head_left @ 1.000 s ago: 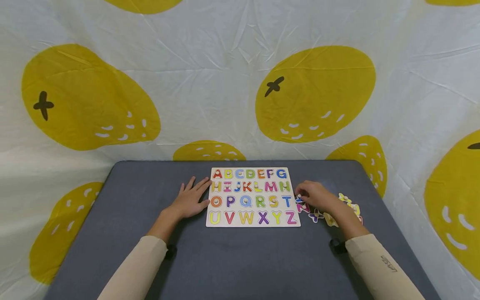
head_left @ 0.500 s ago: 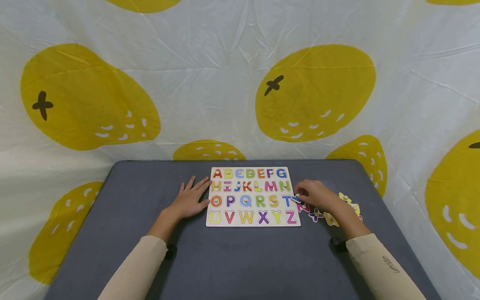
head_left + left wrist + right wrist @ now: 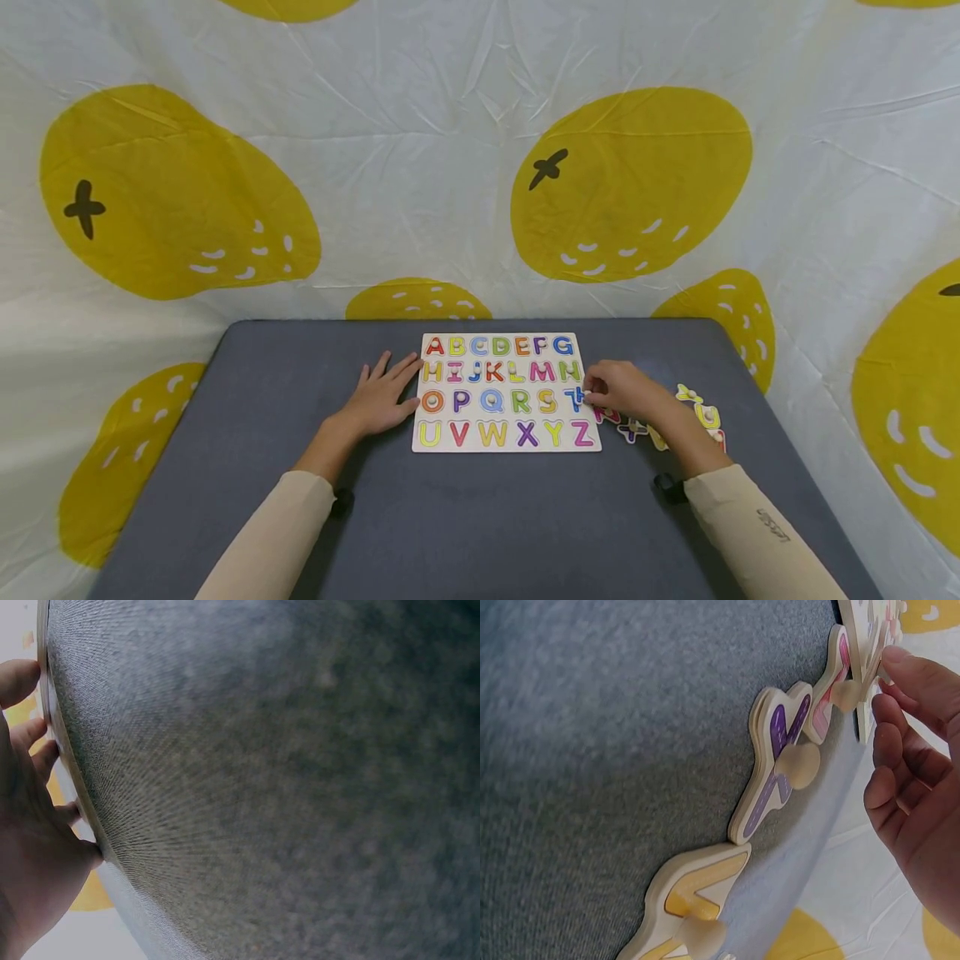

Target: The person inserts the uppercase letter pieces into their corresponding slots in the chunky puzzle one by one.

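A wooden alphabet puzzle board (image 3: pixel 495 450) lies on the table, letters A to Z in four rows. My left hand (image 3: pixel 378 400) is spread flat on the table, its fingertips at the board's left edge; the left wrist view shows the fingers along that edge. At the board's right side, my right hand (image 3: pixel 622 389) pinches a blue letter T piece (image 3: pixel 577 398) by its knob. The piece sits tilted over the printed T in the third row. Just below the right hand lie a pink Z piece (image 3: pixel 607 415) and a purple X piece (image 3: pixel 757 810), both with knobs.
More loose letter pieces lie right of the board, partly under the right forearm: a yellow W (image 3: pixel 697 885), a yellow Y (image 3: pixel 686 392), a yellow U (image 3: pixel 707 415) and a red-edged piece (image 3: pixel 720 437). A lemon-print curtain (image 3: pixel 420 183) hangs behind the grey table (image 3: pixel 495 533).
My right hand has carried the blue T piece left, from beside the board onto the printed T, turning it on the way. The left hand has stayed put.
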